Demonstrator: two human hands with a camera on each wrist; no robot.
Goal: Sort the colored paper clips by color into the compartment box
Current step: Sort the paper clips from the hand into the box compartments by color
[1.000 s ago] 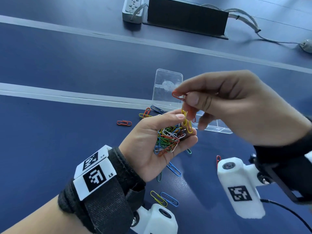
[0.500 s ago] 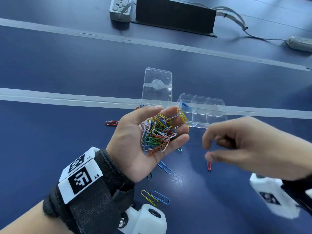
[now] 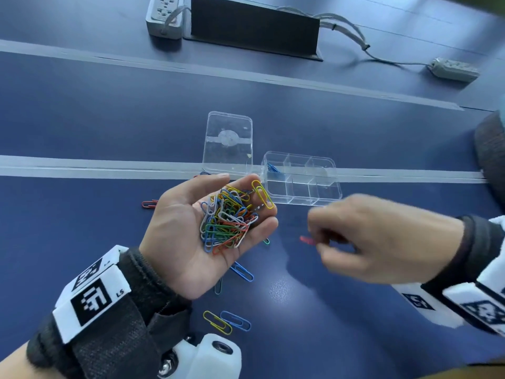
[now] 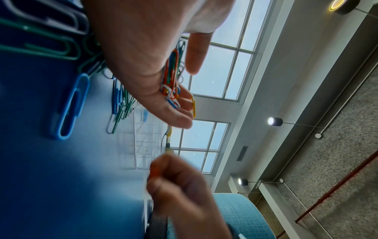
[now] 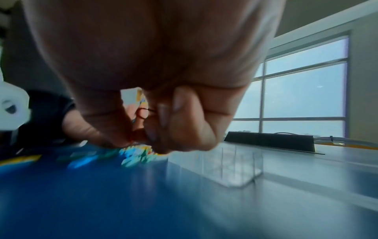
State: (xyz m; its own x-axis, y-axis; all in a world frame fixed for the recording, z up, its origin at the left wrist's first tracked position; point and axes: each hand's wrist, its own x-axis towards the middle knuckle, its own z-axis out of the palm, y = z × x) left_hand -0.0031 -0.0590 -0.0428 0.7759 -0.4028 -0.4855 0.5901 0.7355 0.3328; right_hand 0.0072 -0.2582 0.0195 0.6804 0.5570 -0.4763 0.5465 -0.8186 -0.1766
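My left hand (image 3: 246, 196) is palm up and cups a tangled pile of coloured paper clips (image 3: 225, 222); a yellow clip (image 3: 263, 194) lies across its fingertips. To its right, low over the table, my right hand (image 3: 314, 237) pinches a blurred red clip (image 3: 306, 239) between thumb and forefinger, also seen as a red clip (image 5: 141, 113) in the right wrist view. The clear compartment box (image 3: 335, 191) stands just beyond both hands. A few blue clips (image 3: 272, 168) lie in its far left compartment.
The box's clear lid (image 3: 228, 143) lies flat to the box's left. Loose clips lie on the blue table: red (image 3: 149, 204), green (image 3: 266, 241), blue (image 3: 241, 272), and a yellow (image 3: 217, 322) and blue (image 3: 235, 320) pair. A power strip (image 3: 164, 15) and a black housing (image 3: 254, 26) sit far back.
My right hand dropped from in front of the box to the table and now pinches the red clip that lay there. My left hand opened wider under its pile.
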